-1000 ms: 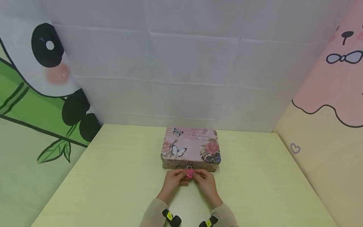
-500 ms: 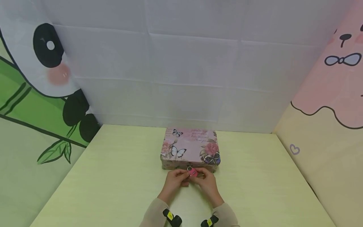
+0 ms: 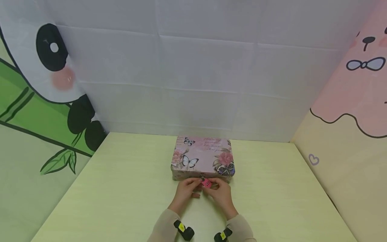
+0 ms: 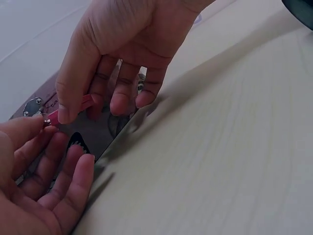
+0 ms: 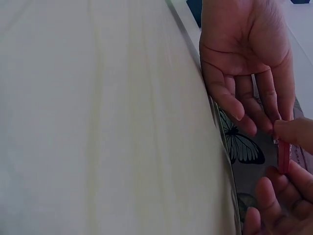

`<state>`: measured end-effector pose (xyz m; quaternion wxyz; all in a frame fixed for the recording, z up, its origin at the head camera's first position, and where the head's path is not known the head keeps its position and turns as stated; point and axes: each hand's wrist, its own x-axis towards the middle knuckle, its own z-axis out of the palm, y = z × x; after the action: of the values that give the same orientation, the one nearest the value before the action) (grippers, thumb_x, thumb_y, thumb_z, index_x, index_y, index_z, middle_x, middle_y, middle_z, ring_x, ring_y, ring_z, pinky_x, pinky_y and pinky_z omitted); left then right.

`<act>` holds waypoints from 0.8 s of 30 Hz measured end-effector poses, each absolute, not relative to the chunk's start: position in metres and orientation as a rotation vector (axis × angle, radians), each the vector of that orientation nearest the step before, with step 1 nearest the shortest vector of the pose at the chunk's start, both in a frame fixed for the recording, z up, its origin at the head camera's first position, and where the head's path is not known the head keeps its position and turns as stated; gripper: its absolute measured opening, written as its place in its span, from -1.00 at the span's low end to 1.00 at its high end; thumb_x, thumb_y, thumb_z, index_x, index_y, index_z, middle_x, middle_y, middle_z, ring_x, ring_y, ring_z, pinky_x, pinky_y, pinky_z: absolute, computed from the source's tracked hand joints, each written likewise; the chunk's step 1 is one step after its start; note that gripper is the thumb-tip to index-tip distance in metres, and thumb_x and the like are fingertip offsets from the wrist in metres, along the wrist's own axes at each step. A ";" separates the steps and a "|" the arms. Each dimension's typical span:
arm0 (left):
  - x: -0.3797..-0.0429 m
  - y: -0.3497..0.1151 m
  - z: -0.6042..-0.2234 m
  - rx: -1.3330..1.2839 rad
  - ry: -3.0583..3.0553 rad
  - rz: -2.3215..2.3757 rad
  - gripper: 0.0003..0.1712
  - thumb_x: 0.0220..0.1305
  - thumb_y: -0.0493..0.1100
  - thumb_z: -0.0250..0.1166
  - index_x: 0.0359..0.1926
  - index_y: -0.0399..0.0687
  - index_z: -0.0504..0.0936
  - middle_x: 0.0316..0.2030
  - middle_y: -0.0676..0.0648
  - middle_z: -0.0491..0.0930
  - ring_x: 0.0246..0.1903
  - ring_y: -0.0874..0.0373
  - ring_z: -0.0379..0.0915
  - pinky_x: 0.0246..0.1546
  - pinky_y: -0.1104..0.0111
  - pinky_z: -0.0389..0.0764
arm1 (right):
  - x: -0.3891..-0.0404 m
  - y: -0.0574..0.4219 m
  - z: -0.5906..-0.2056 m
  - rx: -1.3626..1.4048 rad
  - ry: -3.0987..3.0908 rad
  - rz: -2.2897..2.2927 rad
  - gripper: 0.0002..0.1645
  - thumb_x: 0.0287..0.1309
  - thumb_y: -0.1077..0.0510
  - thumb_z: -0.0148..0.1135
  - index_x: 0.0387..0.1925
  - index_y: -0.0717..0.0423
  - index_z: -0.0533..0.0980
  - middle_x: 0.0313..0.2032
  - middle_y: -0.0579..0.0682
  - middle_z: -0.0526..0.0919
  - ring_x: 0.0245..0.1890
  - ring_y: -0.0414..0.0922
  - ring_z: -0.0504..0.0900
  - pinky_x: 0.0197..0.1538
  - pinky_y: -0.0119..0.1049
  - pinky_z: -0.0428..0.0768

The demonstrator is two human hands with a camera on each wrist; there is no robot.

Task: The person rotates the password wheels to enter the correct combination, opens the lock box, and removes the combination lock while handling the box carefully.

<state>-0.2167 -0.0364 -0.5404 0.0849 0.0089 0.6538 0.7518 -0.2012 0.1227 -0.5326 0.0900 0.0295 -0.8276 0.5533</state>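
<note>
head view: pink padlock (image 3: 206, 183) partly covered by the hands (image 3: 184, 191), markings too small to read; floral box (image 3: 201, 158), front partly behind them, lid script (image 3: 215, 145) unreadable; sleeves (image 3: 164, 226) cut off at 6 o'clock; left wrist view: dark object (image 4: 303, 7) cut off at 2 o'clock, kind unclear
</note>
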 end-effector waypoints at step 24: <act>-0.220 -0.031 -0.536 -0.035 2.163 2.141 -0.70 0.37 -0.24 0.26 -0.23 -0.52 0.64 -0.46 -0.15 0.66 -0.49 0.22 0.51 -0.71 0.49 0.51 | -0.203 0.124 -0.533 0.172 -2.443 1.500 -0.67 -0.20 0.34 0.58 -0.28 0.31 0.69 -0.48 -0.03 0.61 -0.51 -0.27 0.48 -0.45 -0.42 0.53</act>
<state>-0.2202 -0.0311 -0.5356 0.0491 -0.0114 0.7097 0.7027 -0.2035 0.1240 -0.5326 0.1342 0.0593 -0.8430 0.5175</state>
